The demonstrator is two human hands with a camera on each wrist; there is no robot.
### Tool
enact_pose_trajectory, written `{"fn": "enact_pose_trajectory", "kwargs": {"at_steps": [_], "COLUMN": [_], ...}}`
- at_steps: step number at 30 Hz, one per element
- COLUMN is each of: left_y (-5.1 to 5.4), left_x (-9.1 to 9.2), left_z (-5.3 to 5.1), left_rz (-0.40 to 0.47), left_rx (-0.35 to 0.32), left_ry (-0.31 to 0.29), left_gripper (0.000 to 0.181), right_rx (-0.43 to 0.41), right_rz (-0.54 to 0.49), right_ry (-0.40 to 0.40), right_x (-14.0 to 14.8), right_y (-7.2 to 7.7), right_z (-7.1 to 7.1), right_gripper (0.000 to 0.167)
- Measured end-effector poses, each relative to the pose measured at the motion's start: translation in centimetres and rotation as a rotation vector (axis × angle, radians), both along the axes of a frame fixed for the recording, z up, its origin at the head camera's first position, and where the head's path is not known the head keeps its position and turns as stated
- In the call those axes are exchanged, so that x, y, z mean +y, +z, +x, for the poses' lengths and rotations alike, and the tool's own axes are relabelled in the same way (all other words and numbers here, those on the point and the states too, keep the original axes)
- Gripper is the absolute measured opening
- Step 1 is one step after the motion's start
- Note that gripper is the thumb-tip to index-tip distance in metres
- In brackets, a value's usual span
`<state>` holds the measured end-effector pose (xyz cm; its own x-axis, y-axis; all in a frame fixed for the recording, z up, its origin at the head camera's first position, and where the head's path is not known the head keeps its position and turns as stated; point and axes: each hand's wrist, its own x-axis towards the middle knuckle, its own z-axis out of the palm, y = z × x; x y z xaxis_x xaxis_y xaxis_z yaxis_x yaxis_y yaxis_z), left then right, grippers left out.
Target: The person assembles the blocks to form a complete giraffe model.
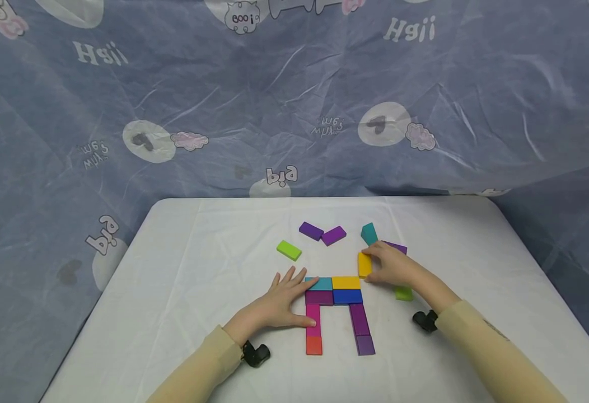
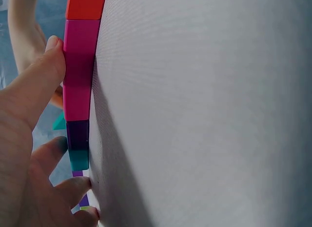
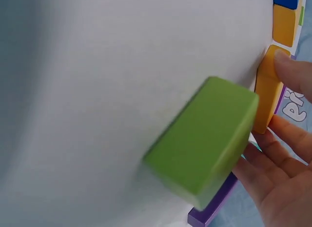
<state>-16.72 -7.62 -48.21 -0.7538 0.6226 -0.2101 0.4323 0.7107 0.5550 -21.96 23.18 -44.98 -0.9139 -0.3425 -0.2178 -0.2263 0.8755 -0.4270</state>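
Observation:
My left hand [image 1: 283, 299] lies spread at the left of a row of flat blocks. Its thumb touches a pink block [image 2: 79, 71], with a red block [image 1: 313, 346] at the near end; the index finger reaches the teal block [image 1: 319, 284]. My right hand [image 1: 391, 264] pinches a yellow block [image 3: 266, 90] by its two ends, thumb at the near one. Just left of that block lies a second yellow block [image 1: 346, 282], behind a blue block [image 1: 347, 296] and a plum block [image 1: 319, 298]. Two purple blocks, the upper one [image 1: 359, 320] and the lower [image 1: 365, 345], form the right leg.
Loose blocks lie farther back: lime [image 1: 289, 250], violet [image 1: 311, 230], purple [image 1: 333, 235] and teal [image 1: 369, 234]. A purple block [image 1: 396, 247] sits partly behind my right hand, and a green block [image 3: 204, 134] under that wrist. All are on the white table [image 1: 214, 240].

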Motion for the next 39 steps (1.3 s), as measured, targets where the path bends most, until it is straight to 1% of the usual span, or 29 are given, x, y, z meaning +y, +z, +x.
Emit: {"fn": "enact_pose_trajectory", "kwargs": {"at_steps": [10, 16, 24, 29, 39], "left_y": [0.0, -0.1, -0.1, -0.1, -0.1], "left_x": [0.0, 0.0, -0.1, 0.0, 0.0], "left_z": [-0.1, -0.1, 0.0, 0.0, -0.1], "left_rz": [0.009, 0.01, 0.013, 0.009, 0.021], "left_rx": [-0.001, -0.001, -0.006, -0.013, -0.005], "left_ry": [-0.004, -0.004, -0.001, -0.002, -0.011], "left_gripper": [0.092, 0.092, 0.092, 0.092, 0.092], "right_rx": [-0.026, 0.01, 0.055, 0.061, 0.069], "right_rz": [-0.041, -0.049, -0.052, -0.05, -0.036], "right_ry": [0.018, 0.047, 0.079, 0.084, 0.083], "right_x": [0.6, 0.7, 0.8, 0.9, 0.8], "right_y": [-0.1, -0.2, -0.4, -0.5, -0.7], "right_z": [1.6, 2.5, 2.7, 2.8, 2.8], "right_gripper": [0.065, 0.065, 0.064, 0.064, 0.065]}}
